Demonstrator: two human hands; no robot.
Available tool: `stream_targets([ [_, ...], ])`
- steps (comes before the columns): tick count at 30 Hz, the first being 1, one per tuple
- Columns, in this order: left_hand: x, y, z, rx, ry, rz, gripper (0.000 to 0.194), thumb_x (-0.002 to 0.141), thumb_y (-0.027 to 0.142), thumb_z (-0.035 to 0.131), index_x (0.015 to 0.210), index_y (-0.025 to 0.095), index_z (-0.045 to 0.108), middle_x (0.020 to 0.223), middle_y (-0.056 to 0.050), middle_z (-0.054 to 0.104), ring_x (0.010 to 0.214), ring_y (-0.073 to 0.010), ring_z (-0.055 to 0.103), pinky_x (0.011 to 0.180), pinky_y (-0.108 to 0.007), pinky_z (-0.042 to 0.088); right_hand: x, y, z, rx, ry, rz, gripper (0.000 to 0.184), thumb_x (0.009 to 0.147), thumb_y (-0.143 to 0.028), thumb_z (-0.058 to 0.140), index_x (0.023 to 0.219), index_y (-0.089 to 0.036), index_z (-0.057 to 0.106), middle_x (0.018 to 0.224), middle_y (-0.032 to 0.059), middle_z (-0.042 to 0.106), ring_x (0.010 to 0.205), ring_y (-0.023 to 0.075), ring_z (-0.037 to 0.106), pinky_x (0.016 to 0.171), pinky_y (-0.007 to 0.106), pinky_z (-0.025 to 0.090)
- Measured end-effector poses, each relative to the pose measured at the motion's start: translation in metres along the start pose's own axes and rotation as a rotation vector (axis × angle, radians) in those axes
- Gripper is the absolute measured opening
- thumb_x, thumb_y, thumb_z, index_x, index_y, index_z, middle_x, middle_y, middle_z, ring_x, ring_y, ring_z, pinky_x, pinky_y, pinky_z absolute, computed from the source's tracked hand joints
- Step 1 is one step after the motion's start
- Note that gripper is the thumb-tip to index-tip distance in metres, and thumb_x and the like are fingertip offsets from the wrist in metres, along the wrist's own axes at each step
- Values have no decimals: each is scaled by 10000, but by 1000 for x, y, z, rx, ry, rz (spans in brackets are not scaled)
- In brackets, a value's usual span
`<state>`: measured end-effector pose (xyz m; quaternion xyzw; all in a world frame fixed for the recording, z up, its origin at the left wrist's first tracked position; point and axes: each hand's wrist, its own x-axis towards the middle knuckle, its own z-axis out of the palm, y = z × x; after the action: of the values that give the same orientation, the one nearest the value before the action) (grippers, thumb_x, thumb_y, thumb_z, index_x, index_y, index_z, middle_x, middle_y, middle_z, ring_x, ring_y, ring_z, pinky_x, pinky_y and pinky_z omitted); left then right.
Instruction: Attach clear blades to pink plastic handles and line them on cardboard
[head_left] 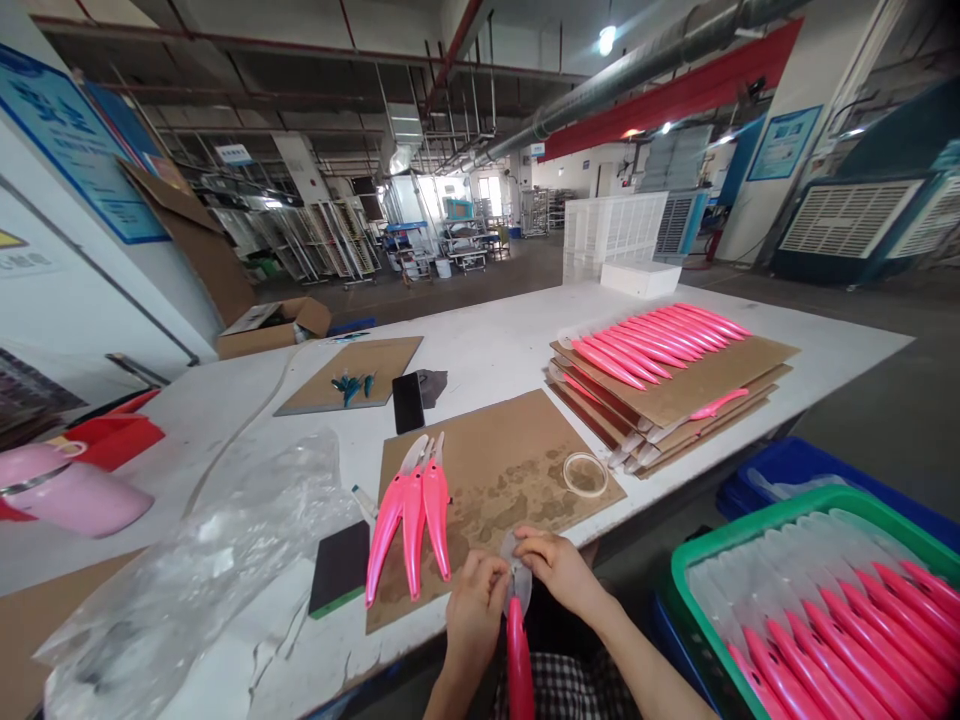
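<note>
A glossy pink fishing lure [518, 655] with a translucent bib hangs just off the table's front edge, its tapered end toward my body. My left hand [478, 600] pinches the bib's left side near the pink body. On the other side, the fingers of my right hand [559, 572] are closed on the bib's upper right edge. Whether a small part sits between my fingertips is too fine to make out. Left of my hands, three similar pink lures [412, 515] lie side by side on a stained brown board [495, 450], bibs pointing away from me.
A pale ring [586, 475] lies on the board. Stacked cardboard sheets [720, 375] bear rows of pink lures at right. Below stands a green-rimmed basket [679, 570] of lures. A black block [339, 568], phone [408, 402], plastic bag [247, 520] and pink bottle [71, 490] are leftward.
</note>
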<state>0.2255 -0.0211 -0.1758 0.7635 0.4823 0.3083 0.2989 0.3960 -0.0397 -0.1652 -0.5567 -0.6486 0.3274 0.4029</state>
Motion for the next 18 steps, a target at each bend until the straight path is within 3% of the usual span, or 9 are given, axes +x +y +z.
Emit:
stream_targets([
  [4, 1, -2, 1, 9, -2, -2, 153, 849, 239, 484, 759, 213, 606, 853, -22, 584, 775, -192, 588, 716, -317, 453, 3, 3, 4, -24, -12, 0, 256, 762, -48, 548, 828, -210, 735, 1178, 111, 670, 1091, 198, 626, 943, 346, 471],
  [18, 3, -3, -1, 31, -19, -10, 173, 853, 269, 491, 748, 214, 617, 833, -25, 593, 754, -197, 591, 697, -314, 441, 3, 4, 9, -102, -4, -7, 219, 747, -56, 549, 739, -208, 707, 1063, 86, 718, 1112, 214, 615, 868, 304, 486],
])
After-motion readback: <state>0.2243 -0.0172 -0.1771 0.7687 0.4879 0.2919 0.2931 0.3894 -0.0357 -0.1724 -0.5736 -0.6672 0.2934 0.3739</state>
